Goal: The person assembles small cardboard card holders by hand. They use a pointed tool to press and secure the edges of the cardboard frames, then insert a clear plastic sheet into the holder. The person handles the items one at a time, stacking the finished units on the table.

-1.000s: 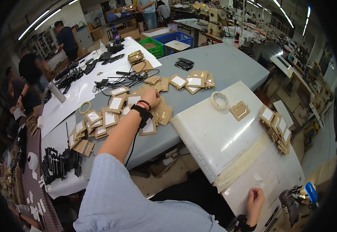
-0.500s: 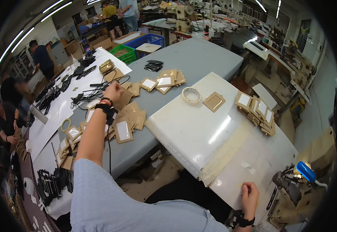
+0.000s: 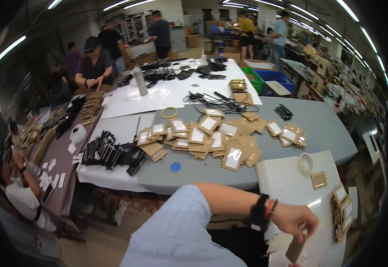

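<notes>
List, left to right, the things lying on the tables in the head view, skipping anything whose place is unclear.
White roll, pile of black pieces, blue disc, small black stack, cream tape roll, lone tan frame, stack of tan frames.

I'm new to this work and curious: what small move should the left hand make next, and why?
Perhaps lay the flat tan rectangular piece down on the glossy white tabletop: the bare left hand holds it steeply tilted, while a tan rectangular frame lies flat there.

Flat brown piece (image 3: 296,250), tilted, held by left grip (image 3: 295,219)
</notes>
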